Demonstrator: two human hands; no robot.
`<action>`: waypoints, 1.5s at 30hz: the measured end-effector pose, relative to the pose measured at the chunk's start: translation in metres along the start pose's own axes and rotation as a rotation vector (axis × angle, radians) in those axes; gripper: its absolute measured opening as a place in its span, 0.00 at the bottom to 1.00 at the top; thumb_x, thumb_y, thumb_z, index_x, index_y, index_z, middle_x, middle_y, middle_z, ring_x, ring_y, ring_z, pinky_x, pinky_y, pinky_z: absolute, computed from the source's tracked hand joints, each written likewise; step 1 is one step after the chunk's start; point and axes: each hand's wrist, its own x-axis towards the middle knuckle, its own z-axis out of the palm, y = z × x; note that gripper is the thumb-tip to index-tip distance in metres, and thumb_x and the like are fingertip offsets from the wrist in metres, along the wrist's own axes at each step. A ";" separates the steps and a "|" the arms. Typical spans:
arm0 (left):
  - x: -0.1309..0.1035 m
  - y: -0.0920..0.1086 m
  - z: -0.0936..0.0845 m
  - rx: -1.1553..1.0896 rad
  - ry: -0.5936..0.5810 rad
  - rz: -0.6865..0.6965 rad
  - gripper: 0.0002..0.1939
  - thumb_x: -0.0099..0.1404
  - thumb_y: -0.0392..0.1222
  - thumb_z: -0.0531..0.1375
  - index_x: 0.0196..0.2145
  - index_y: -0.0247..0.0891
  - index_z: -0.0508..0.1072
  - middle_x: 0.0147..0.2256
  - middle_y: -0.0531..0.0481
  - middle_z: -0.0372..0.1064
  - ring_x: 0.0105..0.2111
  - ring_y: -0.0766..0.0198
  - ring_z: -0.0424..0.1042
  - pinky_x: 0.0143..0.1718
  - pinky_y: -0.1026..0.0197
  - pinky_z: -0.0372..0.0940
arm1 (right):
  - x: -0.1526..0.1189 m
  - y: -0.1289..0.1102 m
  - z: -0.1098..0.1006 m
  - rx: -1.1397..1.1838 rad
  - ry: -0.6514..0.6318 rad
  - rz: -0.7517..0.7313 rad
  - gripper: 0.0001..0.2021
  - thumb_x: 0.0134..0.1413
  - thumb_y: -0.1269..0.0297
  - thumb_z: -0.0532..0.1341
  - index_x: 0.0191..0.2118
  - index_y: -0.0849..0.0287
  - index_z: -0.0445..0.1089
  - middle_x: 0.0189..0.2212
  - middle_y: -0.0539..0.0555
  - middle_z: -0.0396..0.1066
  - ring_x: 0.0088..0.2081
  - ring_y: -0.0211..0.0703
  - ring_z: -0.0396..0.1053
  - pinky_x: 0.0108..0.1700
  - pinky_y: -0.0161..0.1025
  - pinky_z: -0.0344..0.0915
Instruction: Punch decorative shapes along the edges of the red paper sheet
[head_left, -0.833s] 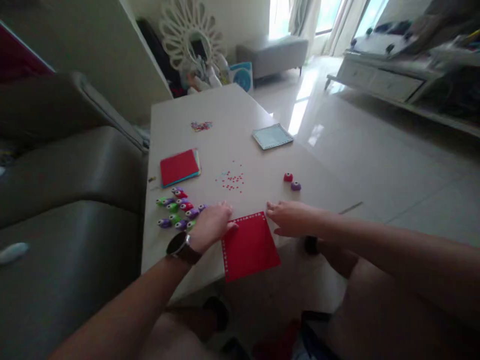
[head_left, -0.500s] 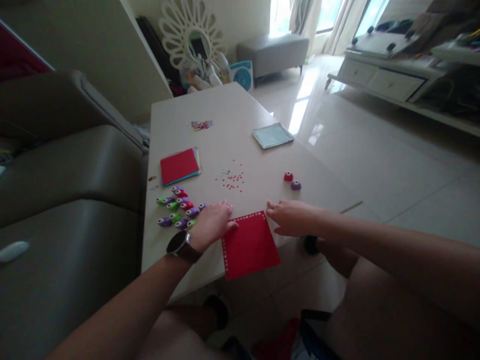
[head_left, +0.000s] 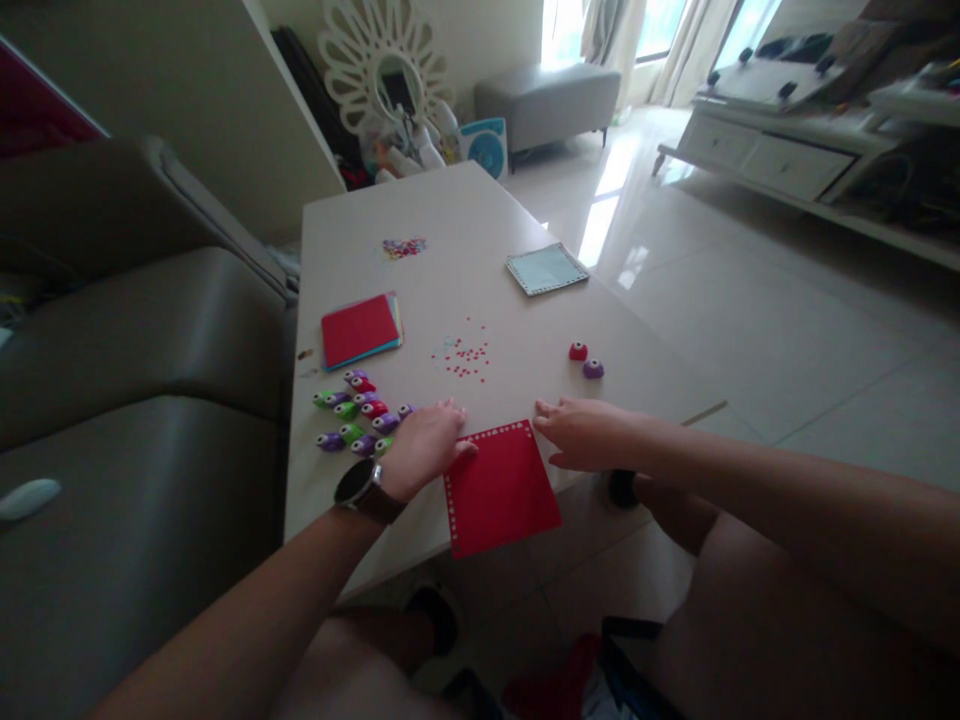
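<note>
A red paper sheet (head_left: 502, 490) with small holes punched along its top and left edges lies at the table's near edge, its lower part jutting past it. My left hand (head_left: 427, 448), a watch on its wrist, rests open at the sheet's upper left corner, thumb on the paper. Beside the upper right corner, my right hand (head_left: 577, 432) lies open on the table, holding nothing. Several green, purple and red punches (head_left: 364, 413) cluster left of my left hand. A red punch (head_left: 577, 351) and a purple punch (head_left: 593, 369) sit beyond my right hand.
On the white table (head_left: 450, 210) are a stack of coloured paper (head_left: 361, 331), scattered red bits (head_left: 469, 357), a pile of mixed confetti (head_left: 404, 248) and pale punched sheets (head_left: 547, 270). A grey sofa (head_left: 150, 500) stands at the left, a bench (head_left: 547, 103) behind.
</note>
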 end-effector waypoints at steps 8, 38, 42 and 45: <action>-0.002 0.001 -0.003 -0.006 0.008 0.004 0.16 0.67 0.50 0.65 0.45 0.34 0.77 0.49 0.36 0.76 0.48 0.49 0.77 0.48 0.54 0.69 | -0.001 -0.003 -0.007 -0.061 -0.052 -0.001 0.20 0.61 0.60 0.64 0.55 0.67 0.73 0.56 0.72 0.71 0.49 0.56 0.76 0.49 0.44 0.69; 0.005 -0.012 -0.002 -0.067 -0.018 -0.088 0.13 0.65 0.46 0.67 0.46 0.44 0.80 0.48 0.43 0.79 0.47 0.51 0.77 0.48 0.56 0.67 | 0.000 0.003 -0.025 -0.013 -0.098 0.086 0.19 0.63 0.61 0.62 0.54 0.69 0.74 0.49 0.69 0.77 0.49 0.57 0.76 0.49 0.45 0.68; 0.011 -0.020 0.001 -0.084 0.019 -0.161 0.19 0.60 0.48 0.70 0.50 0.49 0.81 0.48 0.46 0.80 0.47 0.51 0.77 0.46 0.56 0.67 | -0.002 0.010 -0.026 -0.008 -0.078 0.098 0.20 0.62 0.61 0.62 0.54 0.68 0.74 0.46 0.68 0.79 0.48 0.57 0.77 0.47 0.46 0.68; 0.014 -0.020 0.000 -0.071 0.008 -0.203 0.20 0.59 0.49 0.70 0.50 0.49 0.82 0.47 0.44 0.80 0.46 0.49 0.78 0.43 0.56 0.66 | -0.003 0.013 -0.025 0.021 -0.063 0.081 0.20 0.60 0.61 0.63 0.54 0.67 0.75 0.47 0.68 0.78 0.49 0.57 0.76 0.49 0.46 0.68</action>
